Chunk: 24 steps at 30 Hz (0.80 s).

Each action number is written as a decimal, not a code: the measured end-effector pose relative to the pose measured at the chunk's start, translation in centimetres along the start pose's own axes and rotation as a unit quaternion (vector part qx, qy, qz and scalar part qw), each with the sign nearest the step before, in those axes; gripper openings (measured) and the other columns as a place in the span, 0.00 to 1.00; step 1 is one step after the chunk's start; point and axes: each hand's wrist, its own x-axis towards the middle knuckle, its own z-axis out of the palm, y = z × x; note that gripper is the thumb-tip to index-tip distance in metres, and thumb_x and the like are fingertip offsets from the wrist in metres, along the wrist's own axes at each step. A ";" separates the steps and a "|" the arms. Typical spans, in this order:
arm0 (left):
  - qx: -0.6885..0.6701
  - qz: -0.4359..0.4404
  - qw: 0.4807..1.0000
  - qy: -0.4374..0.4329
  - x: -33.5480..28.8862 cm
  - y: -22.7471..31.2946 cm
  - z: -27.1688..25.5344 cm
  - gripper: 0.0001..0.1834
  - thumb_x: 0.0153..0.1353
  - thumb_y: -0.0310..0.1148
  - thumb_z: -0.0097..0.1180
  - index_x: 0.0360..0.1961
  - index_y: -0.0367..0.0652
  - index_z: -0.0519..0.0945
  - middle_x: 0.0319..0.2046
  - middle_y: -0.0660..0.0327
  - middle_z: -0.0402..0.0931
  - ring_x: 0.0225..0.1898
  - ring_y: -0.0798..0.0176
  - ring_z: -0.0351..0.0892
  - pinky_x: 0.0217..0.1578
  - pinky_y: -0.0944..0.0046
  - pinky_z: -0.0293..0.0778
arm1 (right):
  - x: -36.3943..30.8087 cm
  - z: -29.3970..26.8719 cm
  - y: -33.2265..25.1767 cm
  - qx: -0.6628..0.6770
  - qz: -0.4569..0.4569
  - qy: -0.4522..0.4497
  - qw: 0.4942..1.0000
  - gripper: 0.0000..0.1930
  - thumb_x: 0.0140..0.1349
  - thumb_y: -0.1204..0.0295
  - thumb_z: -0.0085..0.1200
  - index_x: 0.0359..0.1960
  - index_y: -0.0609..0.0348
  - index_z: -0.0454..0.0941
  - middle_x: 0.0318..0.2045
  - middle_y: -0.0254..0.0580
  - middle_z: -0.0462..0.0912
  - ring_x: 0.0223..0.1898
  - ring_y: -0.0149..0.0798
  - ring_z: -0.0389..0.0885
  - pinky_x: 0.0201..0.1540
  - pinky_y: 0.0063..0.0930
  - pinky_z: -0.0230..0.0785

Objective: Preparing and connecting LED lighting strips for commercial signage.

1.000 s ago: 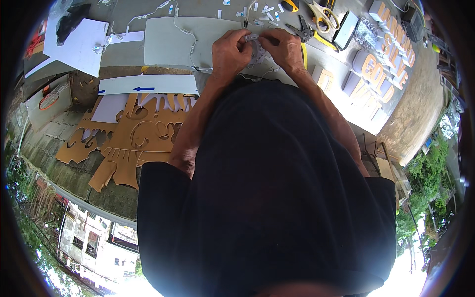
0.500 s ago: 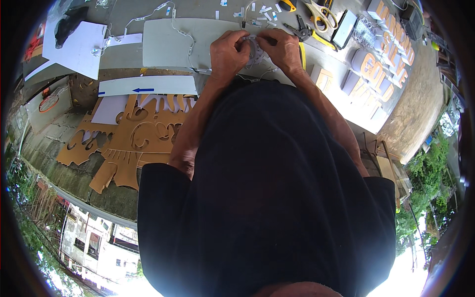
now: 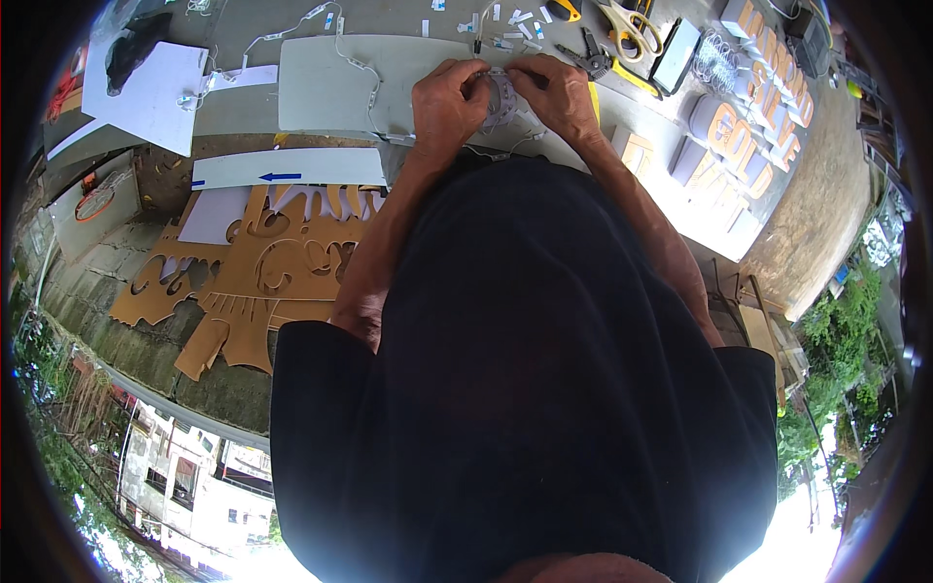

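Observation:
My left hand [image 3: 449, 107] and my right hand [image 3: 558, 97] meet at the front of the worktable, fingers pinched inward. Between their fingertips is a small white LED module [image 3: 494, 73], gripped from both sides. Directly beneath it lies a white curved piece [image 3: 500, 109], partly covered by my fingers; its full shape is hidden. A wired string of LED modules [image 3: 373, 83] trails over a pale grey board [image 3: 321, 87] to the left of my left hand. More white wire [image 3: 505, 155] runs close to my body.
Wire strippers [image 3: 593, 63], cream-handled scissors [image 3: 634, 29] and a dark phone-like slab [image 3: 675, 56] lie right of my hands. Small white-and-blue scraps [image 3: 525, 29] are scattered beyond them. Finished letter shapes [image 3: 734, 141] stand far right. Brown cut-out sheets [image 3: 267, 253] lie at the left below the table.
Both hands keep nearly the same place and pinch. My right hand's fingers have shifted very slightly; the view has drifted a touch.

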 end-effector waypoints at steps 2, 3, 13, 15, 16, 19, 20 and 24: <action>-0.008 -0.002 1.000 0.006 0.0 0.1 0.0 0.10 0.56 0.24 0.65 0.40 0.39 0.86 0.32 0.59 0.84 0.24 0.68 0.82 0.28 0.68 0.77 | 0.0 -0.1 0.2 0.001 -0.002 -0.005 1.000 0.10 0.59 0.68 0.60 0.39 0.58 0.86 0.35 0.46 0.87 0.37 0.46 0.87 0.45 0.35 0.78; -0.008 -0.002 1.000 0.007 0.0 0.1 0.0 0.10 0.56 0.24 0.65 0.40 0.39 0.86 0.32 0.59 0.84 0.24 0.68 0.82 0.28 0.68 0.77 | 0.1 -0.2 0.3 0.001 -0.004 -0.010 1.000 0.10 0.59 0.69 0.60 0.40 0.58 0.86 0.36 0.46 0.87 0.38 0.46 0.87 0.45 0.35 0.78; -0.014 -0.002 1.000 0.005 0.1 0.0 0.0 0.09 0.55 0.24 0.65 0.39 0.39 0.86 0.30 0.59 0.84 0.24 0.70 0.81 0.28 0.69 0.77 | 0.1 -0.2 0.5 0.002 0.009 -0.022 1.000 0.10 0.59 0.69 0.60 0.40 0.58 0.87 0.38 0.46 0.87 0.39 0.44 0.87 0.45 0.34 0.78; -0.016 -0.001 1.000 0.008 0.1 -0.1 0.1 0.10 0.55 0.24 0.66 0.39 0.39 0.86 0.30 0.59 0.84 0.24 0.70 0.80 0.28 0.69 0.77 | 0.1 -0.2 0.5 -0.004 0.004 -0.020 1.000 0.10 0.58 0.69 0.61 0.40 0.57 0.87 0.38 0.46 0.87 0.39 0.44 0.87 0.45 0.34 0.78; -0.015 -0.003 1.000 0.004 0.1 -0.2 0.0 0.10 0.55 0.24 0.66 0.40 0.39 0.86 0.29 0.59 0.84 0.24 0.70 0.80 0.28 0.69 0.77 | 0.1 -0.2 0.5 -0.004 0.004 -0.020 1.000 0.10 0.58 0.69 0.61 0.40 0.57 0.87 0.38 0.46 0.87 0.39 0.44 0.87 0.45 0.34 0.78; -0.011 -0.012 1.000 -0.003 0.1 -0.1 0.0 0.10 0.55 0.25 0.66 0.40 0.39 0.86 0.29 0.59 0.83 0.24 0.70 0.80 0.28 0.69 0.76 | 0.0 -0.1 0.6 0.008 0.014 -0.019 1.000 0.10 0.58 0.70 0.61 0.40 0.57 0.87 0.38 0.46 0.87 0.39 0.44 0.87 0.45 0.34 0.78; -0.008 -0.017 1.000 -0.006 0.1 0.0 0.0 0.10 0.55 0.25 0.66 0.40 0.40 0.87 0.29 0.60 0.83 0.24 0.70 0.80 0.28 0.69 0.76 | 0.0 -0.1 0.6 0.003 0.011 -0.019 1.000 0.10 0.58 0.70 0.61 0.40 0.57 0.87 0.38 0.46 0.87 0.39 0.44 0.87 0.45 0.34 0.78; -0.022 -0.017 1.000 -0.002 0.1 -0.1 0.1 0.11 0.55 0.25 0.66 0.40 0.40 0.87 0.29 0.60 0.83 0.24 0.70 0.80 0.28 0.69 0.76 | 0.0 0.0 0.5 0.005 0.013 -0.016 1.000 0.10 0.58 0.70 0.61 0.40 0.57 0.87 0.37 0.46 0.87 0.38 0.45 0.87 0.45 0.34 0.78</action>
